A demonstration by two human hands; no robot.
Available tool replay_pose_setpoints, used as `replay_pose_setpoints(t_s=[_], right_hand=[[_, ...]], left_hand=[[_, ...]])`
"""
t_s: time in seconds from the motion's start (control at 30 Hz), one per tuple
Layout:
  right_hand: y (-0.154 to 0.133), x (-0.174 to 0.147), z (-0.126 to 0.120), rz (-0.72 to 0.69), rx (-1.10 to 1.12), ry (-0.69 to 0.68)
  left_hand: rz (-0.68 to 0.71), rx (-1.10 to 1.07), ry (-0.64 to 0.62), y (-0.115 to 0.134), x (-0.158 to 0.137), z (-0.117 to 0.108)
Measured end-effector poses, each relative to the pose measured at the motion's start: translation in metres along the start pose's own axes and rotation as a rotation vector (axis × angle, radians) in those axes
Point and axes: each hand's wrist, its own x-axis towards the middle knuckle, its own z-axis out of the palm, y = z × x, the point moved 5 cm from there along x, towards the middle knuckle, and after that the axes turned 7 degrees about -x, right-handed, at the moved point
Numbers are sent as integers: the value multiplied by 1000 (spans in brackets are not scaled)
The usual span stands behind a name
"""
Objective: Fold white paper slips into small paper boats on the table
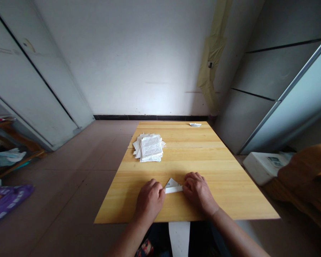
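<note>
Near the front of the wooden table lies a small folded sheet of paper (173, 189), with a triangular peak at the back and a white strip along its front edge. My left hand (150, 198) pinches its left end, fingers curled. At the other end my right hand (198, 191) is closed on the paper too, its fingertips partly hidden behind the knuckles. Farther left on the table is a messy stack of printed paper sheets (151, 147). A little folded paper boat (195, 125) sits at the far right edge.
The wooden table (192, 157) stands before a white wall (149, 64). Cabinets flank it on the left and right. A white box (262, 166) is on the right, beside a brown wooden piece of furniture (307, 171). A purple bag (10, 201) lies on the left.
</note>
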Motion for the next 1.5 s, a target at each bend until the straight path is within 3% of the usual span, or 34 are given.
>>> replay_pose_setpoints(t_s=[0.4, 0.63, 1.23, 1.37, 1.5], right_hand=[[-1, 1, 3, 30, -57, -39], [-1, 1, 2, -14, -25, -10], [-9, -6, -4, 48, 36, -21], [-9, -6, -3, 23, 39, -29], [-7, -6, -1, 18, 23, -28]], left_hand=[[-47, 185, -47, 7, -1, -2], [-58, 217, -45, 7, -1, 1], [-59, 258, 7, 9, -5, 3], [5, 236, 39, 13, -7, 3], [218, 241, 49, 23, -3, 7]])
